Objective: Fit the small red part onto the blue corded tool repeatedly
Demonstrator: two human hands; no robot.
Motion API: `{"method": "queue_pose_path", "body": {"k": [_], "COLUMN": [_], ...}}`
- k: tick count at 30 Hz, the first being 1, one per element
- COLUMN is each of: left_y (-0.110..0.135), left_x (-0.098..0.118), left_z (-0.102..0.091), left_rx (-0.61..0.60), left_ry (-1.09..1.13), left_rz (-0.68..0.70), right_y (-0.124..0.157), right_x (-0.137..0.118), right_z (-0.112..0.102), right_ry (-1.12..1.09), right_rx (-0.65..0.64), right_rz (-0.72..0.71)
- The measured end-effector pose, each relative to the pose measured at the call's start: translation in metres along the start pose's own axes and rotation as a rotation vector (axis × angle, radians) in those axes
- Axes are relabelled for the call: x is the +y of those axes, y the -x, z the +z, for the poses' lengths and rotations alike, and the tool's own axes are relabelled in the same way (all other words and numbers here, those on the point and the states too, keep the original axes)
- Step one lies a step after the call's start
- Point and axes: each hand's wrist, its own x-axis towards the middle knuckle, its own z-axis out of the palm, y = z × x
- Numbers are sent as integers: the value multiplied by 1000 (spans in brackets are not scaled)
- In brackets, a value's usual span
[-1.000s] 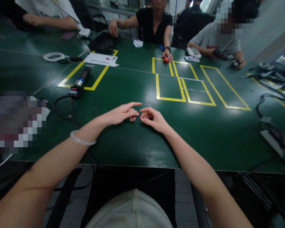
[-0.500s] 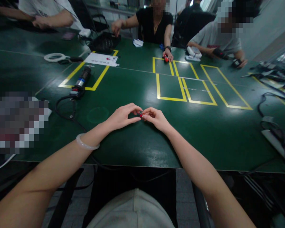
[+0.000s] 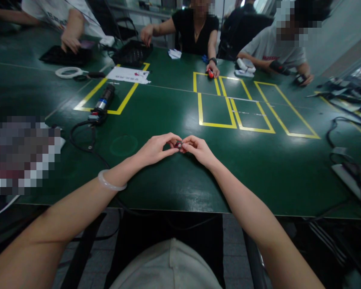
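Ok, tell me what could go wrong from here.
The small red piece sits between the fingertips of the left hand and right hand, so it might slip and drop onto the green table. The black cable passes beneath the left forearm; if snagged, it could tug the cylindrical tool it seems joined to.

Count at the green counter (image 3: 168,192)

One left hand (image 3: 156,150) and one right hand (image 3: 201,152) are counted, with at least one small red part (image 3: 179,145) held between them. One bracelet (image 3: 106,184), one cylindrical tool (image 3: 102,103), one white ring-shaped tool (image 3: 57,73), one printed sheet (image 3: 126,75) and two black trays (image 3: 51,56) (image 3: 123,58) are seen. Three people (image 3: 55,14) (image 3: 200,38) (image 3: 264,44) are tallied across it.
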Motion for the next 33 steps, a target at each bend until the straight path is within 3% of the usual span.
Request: {"method": "queue_pose_path", "body": {"k": [9,15,21,26,29,31,33], "left_y": [-1,-3,-3,-6,-9,-7,1], "left_x": [-2,-3,-2,-2,-14,-32,-55], "left_z": [0,0,1,-1,-19,-42,-71], "left_rx": [28,33,-12,-58,-15,122,275], "left_ry": [26,218,344,319,147,-91,-394], "left_rz": [-50,-132,-244,-237,-197,-215,-318], "right_y": [0,2,4,4,4,5,4], "right_x": [1,0,-1,-2,-3,-3,-3], "right_z": [4,4,5,5,3,2,0], "right_ry": [-24,28,159,231,249,264,271], "right_rx": [16,21,21,31,54,64,75], "right_rz": [-40,-77,-135,-155,-154,-138,-127]}}
